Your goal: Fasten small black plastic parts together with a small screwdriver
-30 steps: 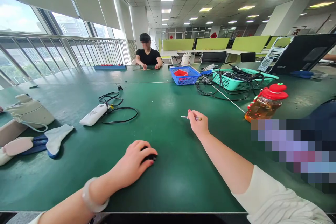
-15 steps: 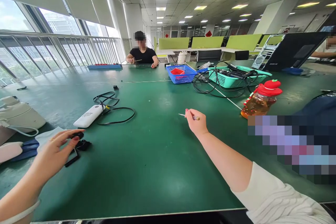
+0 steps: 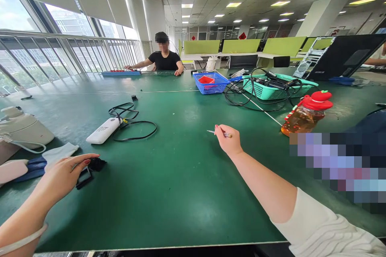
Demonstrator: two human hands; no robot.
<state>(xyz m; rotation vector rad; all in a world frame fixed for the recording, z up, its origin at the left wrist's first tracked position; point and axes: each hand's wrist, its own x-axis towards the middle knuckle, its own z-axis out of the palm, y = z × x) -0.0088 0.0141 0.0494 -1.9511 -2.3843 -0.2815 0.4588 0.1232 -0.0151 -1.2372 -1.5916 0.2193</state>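
My right hand (image 3: 228, 140) is closed around a slim tool (image 3: 226, 134), held above the green table (image 3: 169, 209). The tool has a thin, pale pointed tip facing left and a brownish end; its exact kind does not show. At the left, my left hand (image 3: 64, 174) has thumb and index finger at a small black object (image 3: 97, 164), pinching it low over the table. Part of that object is hidden by the fingers. Just under the thumb lies a black rectangular frame (image 3: 84, 178). Behind the hand are a blue and white cloth (image 3: 60, 152) and a pale pink item (image 3: 13, 170).
A white power bank (image 3: 104, 130) with a black cable (image 3: 135, 139) lies ahead. Farther off stand a blue basket (image 3: 215, 87), a green basket (image 3: 262, 92) full of cables and a red-lidded bottle (image 3: 307, 118). A person (image 3: 165, 60) sits across the table.
My left fingers have come down a little with the black object, closer to the frame. My right hand keeps the tool much as before. Across the table, the person's arm has reached toward the blue tray.
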